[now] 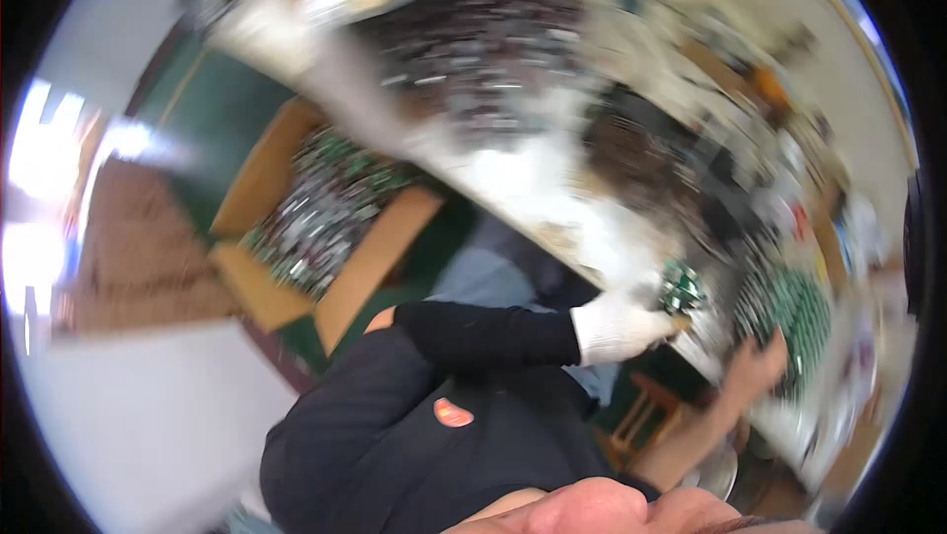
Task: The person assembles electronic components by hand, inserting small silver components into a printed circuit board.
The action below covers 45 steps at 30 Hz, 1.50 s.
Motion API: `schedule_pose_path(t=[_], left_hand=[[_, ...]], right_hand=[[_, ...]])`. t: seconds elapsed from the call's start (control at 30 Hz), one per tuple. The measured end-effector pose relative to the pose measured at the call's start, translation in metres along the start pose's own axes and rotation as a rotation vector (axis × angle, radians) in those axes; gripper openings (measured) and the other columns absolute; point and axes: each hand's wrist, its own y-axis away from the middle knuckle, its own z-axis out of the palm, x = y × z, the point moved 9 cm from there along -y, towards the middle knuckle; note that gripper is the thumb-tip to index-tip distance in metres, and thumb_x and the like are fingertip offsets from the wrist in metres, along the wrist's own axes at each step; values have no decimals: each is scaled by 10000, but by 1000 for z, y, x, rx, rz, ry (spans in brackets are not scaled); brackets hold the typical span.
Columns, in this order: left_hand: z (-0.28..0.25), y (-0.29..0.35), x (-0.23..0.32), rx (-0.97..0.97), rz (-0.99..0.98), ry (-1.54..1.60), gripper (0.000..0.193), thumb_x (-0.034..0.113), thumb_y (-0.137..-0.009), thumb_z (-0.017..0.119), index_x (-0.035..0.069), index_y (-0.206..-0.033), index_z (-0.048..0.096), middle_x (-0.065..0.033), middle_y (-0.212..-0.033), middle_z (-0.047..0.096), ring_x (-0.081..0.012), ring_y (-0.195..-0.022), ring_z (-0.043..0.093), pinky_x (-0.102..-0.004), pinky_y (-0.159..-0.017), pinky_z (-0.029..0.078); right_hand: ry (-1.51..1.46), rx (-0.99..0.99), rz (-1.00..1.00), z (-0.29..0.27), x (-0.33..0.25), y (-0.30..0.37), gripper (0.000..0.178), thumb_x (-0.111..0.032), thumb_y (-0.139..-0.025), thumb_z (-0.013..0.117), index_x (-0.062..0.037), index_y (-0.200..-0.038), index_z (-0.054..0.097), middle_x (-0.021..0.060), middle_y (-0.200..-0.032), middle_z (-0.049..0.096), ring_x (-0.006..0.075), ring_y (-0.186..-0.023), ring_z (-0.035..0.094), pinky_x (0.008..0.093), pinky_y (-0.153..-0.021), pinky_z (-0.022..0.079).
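My left hand (623, 329), in a white glove below a black sleeve, is curled at the table's near edge. Its fingers close around a shiny green-and-silver bundle of small pieces (681, 285); blur hides the pieces' exact kind. Farther right, my bare right hand (758, 368) is against the near side of a pile of green-and-silver pieces (804, 322). The thumb and fingers there look apart, and I make out nothing held between them.
A white-topped table (493, 174) runs diagonally, bearing a heap of dark and silver pieces (493, 51) and a brown-and-black heap (641, 154). An open cardboard box (380, 258) of similar pieces stands at left. Beneath the table is a wooden stool (646, 411). Clutter lines the wall.
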Motion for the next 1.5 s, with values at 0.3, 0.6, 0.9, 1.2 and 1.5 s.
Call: schedule_pose_path(t=[0.3,0.6,0.9,1.2,1.5], left_hand=[[-227,182,86,868,199,32,116,128,-901,584,34,-968,599,-53,-727,621,-144,-582,617,-255,-516,501],[-396,316,120,1590,381,-128,86,127,-844,645,59,-819,600,-20,-667,583,-110,-499,496,-270,-390,327],[-428,190,79,1406,-481,-1505,693,186,-702,673,8,-1316,406,-262,-1167,513,-412,-1090,527,-480,-887,451],[-322,227,110,1436,198,-1387,465,84,-693,644,19,-1146,561,-190,-1120,562,-339,-1049,551,-417,-897,460],[-193,119,91,683,438,-1183,255,95,-724,722,42,-961,645,-119,-894,615,-247,-748,618,-325,-656,504]], right_hand=[[-75,54,82,6,6,-2,343,-147,-890,535,-7,-1199,586,173,-1162,614,337,-1027,593,402,-881,462],[-572,311,370,-31,5,-6,271,-212,-957,547,-61,-1171,615,123,-893,688,183,-757,659,295,-618,523],[-783,493,371,-41,-5,8,237,-96,-908,629,23,-1112,602,103,-831,645,148,-687,602,251,-608,503],[-996,825,411,-74,26,26,222,-44,-845,677,90,-1004,601,123,-736,617,170,-638,599,272,-581,497],[-1061,539,529,-42,24,38,204,-105,-864,673,36,-1008,641,73,-785,629,131,-640,565,245,-530,455]])
